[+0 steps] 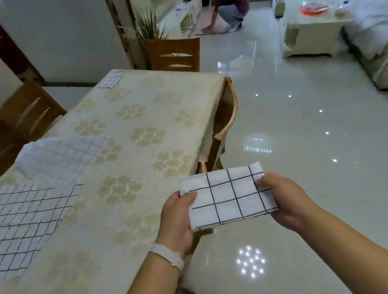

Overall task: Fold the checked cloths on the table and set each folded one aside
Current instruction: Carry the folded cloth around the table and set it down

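Hands (176,218) (287,199) pinch folded cloth (228,196) beside table (134,120), chair (227,117).

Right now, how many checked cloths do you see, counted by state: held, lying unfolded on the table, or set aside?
Folded cloth held between left hand and right hand: 1
Unfolded on the table: 2, the near cloth and the rumpled cloth
Small cloth at the far corner, apparently folded: 1
Total: 4

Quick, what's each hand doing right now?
Left hand: holding the folded cloth by its left end.
Right hand: holding its right end.
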Demonstrator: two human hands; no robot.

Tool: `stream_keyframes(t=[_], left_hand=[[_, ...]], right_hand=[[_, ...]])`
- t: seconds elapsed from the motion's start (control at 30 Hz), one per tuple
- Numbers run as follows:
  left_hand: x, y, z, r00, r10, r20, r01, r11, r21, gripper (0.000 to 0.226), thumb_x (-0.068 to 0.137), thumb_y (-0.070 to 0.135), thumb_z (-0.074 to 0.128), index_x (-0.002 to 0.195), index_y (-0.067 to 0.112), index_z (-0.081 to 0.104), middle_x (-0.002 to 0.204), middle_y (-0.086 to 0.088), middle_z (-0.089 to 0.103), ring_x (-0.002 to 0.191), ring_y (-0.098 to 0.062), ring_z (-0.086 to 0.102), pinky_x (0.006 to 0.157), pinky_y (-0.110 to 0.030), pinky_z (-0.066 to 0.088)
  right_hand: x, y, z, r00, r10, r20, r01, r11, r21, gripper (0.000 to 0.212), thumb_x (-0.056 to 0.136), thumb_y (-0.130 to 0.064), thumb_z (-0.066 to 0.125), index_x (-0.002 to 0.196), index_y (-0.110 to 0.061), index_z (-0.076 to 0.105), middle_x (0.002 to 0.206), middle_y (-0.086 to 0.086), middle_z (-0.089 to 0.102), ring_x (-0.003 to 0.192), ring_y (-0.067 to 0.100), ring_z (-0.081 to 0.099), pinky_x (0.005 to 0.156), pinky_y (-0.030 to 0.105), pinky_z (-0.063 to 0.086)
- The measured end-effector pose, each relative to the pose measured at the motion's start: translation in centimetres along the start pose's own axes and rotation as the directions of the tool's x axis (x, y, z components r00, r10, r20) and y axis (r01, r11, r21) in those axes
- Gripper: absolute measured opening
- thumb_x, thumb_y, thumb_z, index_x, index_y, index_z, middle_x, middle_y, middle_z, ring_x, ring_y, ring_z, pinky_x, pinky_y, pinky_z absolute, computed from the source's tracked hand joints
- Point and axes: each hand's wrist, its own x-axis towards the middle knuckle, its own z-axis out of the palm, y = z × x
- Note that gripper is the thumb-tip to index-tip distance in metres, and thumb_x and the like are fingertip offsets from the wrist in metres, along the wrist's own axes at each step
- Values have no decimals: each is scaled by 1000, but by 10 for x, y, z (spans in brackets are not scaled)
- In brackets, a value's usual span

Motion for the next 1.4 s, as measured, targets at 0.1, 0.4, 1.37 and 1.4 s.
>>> stream_keyframes(t=[0.1, 0.4, 1.37, 1.4], left_hand=[[-1, -19, 58, 998, -32, 47, 29, 998, 62, 19, 93, 6, 56, 109, 9, 64, 100, -18, 73, 93, -38, 70, 78, -56, 57], [1, -70, 219, 991, -94, 100, 76, 983, 166, 19, 92, 5, 57, 111, 4, 58, 103, -25, 69, 97, -41, 67, 86, -59, 53], [268, -9, 416, 907, -284, 311, 209, 944, 254, 13, 86, 6, 64, 99, 7, 62, 109, -25, 68, 92, -37, 68, 85, -58, 54], [281, 0, 418, 906, -282, 314, 207, 945, 252, 16, 86, 7, 64, 102, 5, 62, 111, -25, 68, 96, -38, 67, 86, -59, 53]], right_hand=[[6, -14, -59, 999, -13, -48, 16, 998, 63, 27, 86, -3, 52, 111, 0, 61, 98, 20, 63, 86, 33, 61, 72, 40, 49], [28, -67, -216, 991, -52, -120, 67, 989, 130, 14, 89, 1, 49, 92, -6, 61, 84, 13, 62, 74, 27, 60, 66, 34, 47], [248, -214, -253, 907, -58, -417, 145, 973, 179, 14, 89, 2, 52, 99, -3, 61, 88, 15, 69, 76, 28, 65, 71, 37, 53], [259, -221, -246, 909, -66, -411, 150, 973, 175, 16, 89, 2, 52, 102, -1, 61, 90, 17, 69, 79, 29, 66, 73, 38, 53]])
